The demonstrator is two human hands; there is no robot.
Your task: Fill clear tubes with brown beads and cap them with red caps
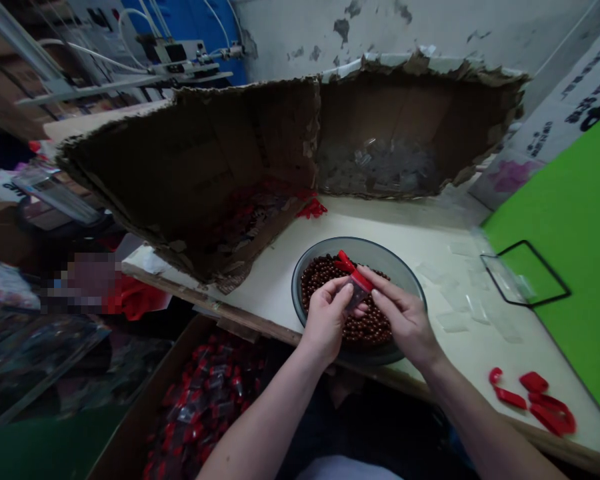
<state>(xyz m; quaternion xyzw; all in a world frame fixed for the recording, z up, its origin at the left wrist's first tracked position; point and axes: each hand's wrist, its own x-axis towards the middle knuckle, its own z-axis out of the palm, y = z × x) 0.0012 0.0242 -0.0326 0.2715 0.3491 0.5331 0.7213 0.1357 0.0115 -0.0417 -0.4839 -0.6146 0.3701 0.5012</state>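
Observation:
Over a grey bowl (403,261) filled with shiny brown beads (325,272), both hands meet at one small clear plastic container (356,297) with a red cap (363,279). My left hand (327,319) pinches the container's clear body between thumb and fingers. From the other side, my right hand (405,317) presses thumb and fingers around the red cap end. A red prong-like part (346,259) sticks up beyond the cap. What lies inside the container is too dark to make out.
Torn cardboard bins (260,133) stand behind the bowl, holding red pieces (313,208) and clear plastic pieces (397,163). Clear pieces (453,322) and red parts (553,413) lie to the right, beside a green panel (580,267). Below left, a box holds many red-capped containers (200,393).

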